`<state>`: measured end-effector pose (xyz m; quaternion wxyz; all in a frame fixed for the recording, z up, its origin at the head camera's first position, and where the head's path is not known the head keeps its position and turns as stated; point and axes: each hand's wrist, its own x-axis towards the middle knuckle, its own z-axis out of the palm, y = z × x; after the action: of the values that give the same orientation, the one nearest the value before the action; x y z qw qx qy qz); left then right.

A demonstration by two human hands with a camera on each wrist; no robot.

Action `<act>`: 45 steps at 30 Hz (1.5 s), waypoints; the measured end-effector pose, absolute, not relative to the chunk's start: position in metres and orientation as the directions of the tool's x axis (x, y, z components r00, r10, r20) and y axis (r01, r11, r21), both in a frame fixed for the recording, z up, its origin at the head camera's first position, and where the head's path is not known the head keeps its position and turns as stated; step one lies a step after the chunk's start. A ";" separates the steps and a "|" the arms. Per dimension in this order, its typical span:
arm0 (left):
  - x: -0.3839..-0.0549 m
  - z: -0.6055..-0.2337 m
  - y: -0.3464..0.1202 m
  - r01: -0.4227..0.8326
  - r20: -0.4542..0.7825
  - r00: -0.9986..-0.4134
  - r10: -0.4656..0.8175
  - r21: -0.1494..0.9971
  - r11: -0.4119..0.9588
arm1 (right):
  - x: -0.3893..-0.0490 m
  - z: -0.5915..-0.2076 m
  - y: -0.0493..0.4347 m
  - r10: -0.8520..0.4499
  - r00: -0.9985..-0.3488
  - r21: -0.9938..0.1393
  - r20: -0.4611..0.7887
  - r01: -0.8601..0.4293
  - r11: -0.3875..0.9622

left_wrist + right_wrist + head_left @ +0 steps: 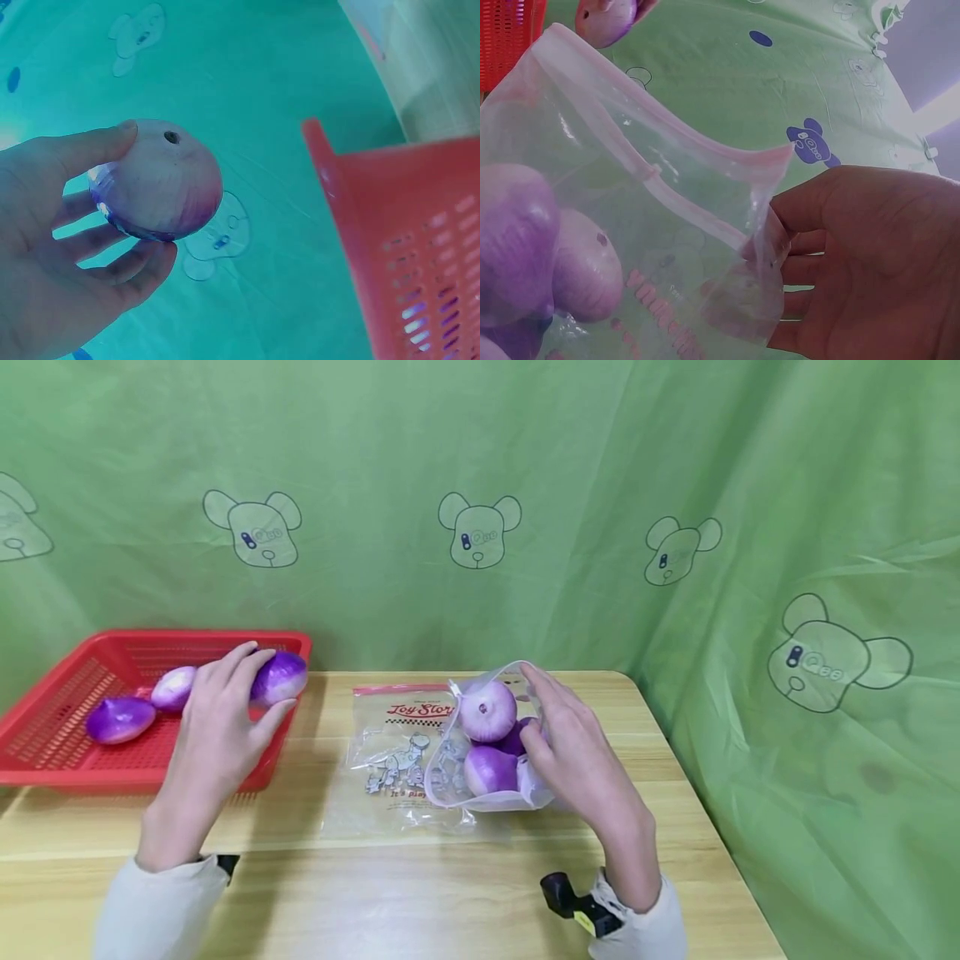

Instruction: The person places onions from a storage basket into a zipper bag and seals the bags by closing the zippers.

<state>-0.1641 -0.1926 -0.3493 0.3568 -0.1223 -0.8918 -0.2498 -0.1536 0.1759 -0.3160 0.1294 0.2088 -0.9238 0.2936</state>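
Observation:
My left hand point(221, 718) grips a purple onion point(279, 679), fingers on one side and thumb on the other. In the left wrist view the onion point(161, 180) is held off the basket, beside its rim. My right hand point(581, 747) holds the edge of a clear plastic bag point(442, 772) between thumb and fingers. The bag's mouth gapes, and several purple onions point(488, 712) lie inside. In the right wrist view the bag's pink-tinted rim point(667, 127) stretches towards my right hand point(870, 262). Part of the thumb shows blurred through the plastic.
A red plastic basket point(45, 774) stands at the left of the wooden table point(360, 902), with purple onions point(120, 719) in it. Flat on the table lies another clear bag point(382, 735) with Toy Story print. A green curtain point(390, 602) hangs behind and on the right.

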 end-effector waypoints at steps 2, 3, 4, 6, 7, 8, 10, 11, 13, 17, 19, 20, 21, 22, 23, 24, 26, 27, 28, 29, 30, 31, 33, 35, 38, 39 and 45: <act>-0.161 -0.347 -0.188 0.412 0.709 -0.704 0.047 0.354 0.840 | -0.154 -0.316 0.176 -0.312 -0.878 -0.488 0.363 -0.464 0.739; -0.160 -0.346 -0.185 0.420 0.714 -0.698 0.048 0.354 0.836 | -0.154 -0.316 0.176 -0.313 -0.877 -0.487 0.364 -0.465 0.739; -0.158 -0.344 -0.183 0.424 0.716 -0.697 0.050 0.355 0.834 | -0.154 -0.316 0.176 -0.314 -0.877 -0.487 0.365 -0.467 0.738; -0.155 -0.342 -0.178 0.432 0.718 -0.694 0.053 0.358 0.828 | -0.154 -0.316 0.175 -0.316 -0.876 -0.485 0.366 -0.469 0.738; -0.153 -0.340 -0.175 0.435 0.716 -0.696 0.056 0.359 0.826 | -0.154 -0.316 0.175 -0.317 -0.875 -0.484 0.366 -0.470 0.738; -0.151 -0.339 -0.173 0.438 0.713 -0.699 0.059 0.362 0.823 | -0.154 -0.316 0.175 -0.317 -0.875 -0.483 0.367 -0.470 0.738; -0.148 -0.336 -0.167 0.445 0.706 -0.705 0.068 0.365 0.818 | -0.154 -0.316 0.175 -0.318 -0.873 -0.482 0.370 -0.473 0.738; -0.147 -0.335 -0.165 0.450 0.705 -0.705 0.075 0.363 0.816 | -0.154 -0.316 0.176 -0.318 -0.872 -0.481 0.372 -0.474 0.737; -0.145 -0.334 -0.159 0.461 0.701 -0.707 0.089 0.362 0.810 | -0.153 -0.316 0.176 -0.319 -0.870 -0.479 0.377 -0.477 0.737; -0.143 -0.335 -0.150 0.481 0.693 -0.712 0.112 0.365 0.797 | -0.153 -0.316 0.176 -0.320 -0.869 -0.479 0.378 -0.479 0.736; -0.143 -0.337 -0.146 0.490 0.688 -0.715 0.122 0.369 0.790 | -0.153 -0.316 0.176 -0.318 -0.871 -0.483 0.374 -0.476 0.735; -0.144 -0.338 -0.145 0.496 0.688 -0.715 0.127 0.370 0.786 | -0.153 -0.316 0.176 -0.316 -0.872 -0.483 0.373 -0.474 0.736; -0.145 -0.340 -0.143 0.501 0.688 -0.713 0.132 0.369 0.783 | -0.153 -0.316 0.177 -0.315 -0.873 -0.483 0.373 -0.472 0.737; -0.145 -0.341 -0.142 0.506 0.689 -0.712 0.137 0.368 0.780 | -0.153 -0.316 0.177 -0.313 -0.874 -0.485 0.372 -0.470 0.738; -0.146 -0.343 -0.140 0.513 0.691 -0.708 0.143 0.365 0.777 | -0.153 -0.316 0.177 -0.311 -0.875 -0.486 0.371 -0.468 0.738; -0.147 -0.345 -0.139 0.517 0.694 -0.705 0.147 0.361 0.776 | -0.153 -0.316 0.178 -0.309 -0.875 -0.487 0.372 -0.467 0.738; -0.148 -0.348 -0.137 0.524 0.695 -0.702 0.154 0.357 0.774 | -0.153 -0.316 0.178 -0.309 -0.875 -0.487 0.374 -0.469 0.737; -0.149 -0.350 -0.136 0.523 0.695 -0.702 0.155 0.356 0.774 | -0.153 -0.316 0.178 -0.310 -0.873 -0.488 0.375 -0.471 0.735; -0.149 -0.352 -0.136 0.521 0.693 -0.704 0.155 0.356 0.776 | -0.153 -0.316 0.178 -0.312 -0.872 -0.489 0.377 -0.473 0.733; -0.149 -0.353 -0.137 0.516 0.691 -0.707 0.150 0.359 0.778 | -0.153 -0.316 0.178 -0.314 -0.871 -0.488 0.379 -0.476 0.732; -0.149 -0.355 -0.138 0.510 0.689 -0.711 0.143 0.364 0.779 | -0.154 -0.316 0.177 -0.316 -0.869 -0.487 0.380 -0.478 0.731; -0.149 -0.356 -0.139 0.501 0.683 -0.717 0.135 0.371 0.782 | -0.154 -0.316 0.177 -0.316 -0.868 -0.486 0.382 -0.480 0.730; -0.149 -0.358 -0.143 0.482 0.677 -0.726 0.116 0.382 0.788 | -0.153 -0.316 0.177 -0.316 -0.868 -0.485 0.383 -0.480 0.731; -0.148 -0.359 -0.144 0.471 0.672 -0.733 0.104 0.392 0.790 | -0.153 -0.316 0.177 -0.317 -0.869 -0.484 0.379 -0.478 0.733; -0.148 -0.359 -0.142 0.489 0.677 -0.726 0.119 0.387 0.782 | -0.153 -0.316 0.176 -0.319 -0.871 -0.482 0.374 -0.476 0.736; -0.147 -0.359 -0.140 0.501 0.680 -0.722 0.130 0.384 0.776 | -0.153 -0.316 0.176 -0.320 -0.871 -0.481 0.373 -0.476 0.736; -0.137 -0.354 -0.121 0.580 0.698 -0.688 0.201 0.362 0.730 | -0.153 -0.316 0.174 -0.322 -0.872 -0.477 0.369 -0.475 0.740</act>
<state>-0.1374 -0.1210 -0.3538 0.3256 -0.2241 -0.8712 -0.2913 -0.1532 0.1739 -0.3158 0.1321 0.2158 -0.9233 0.2891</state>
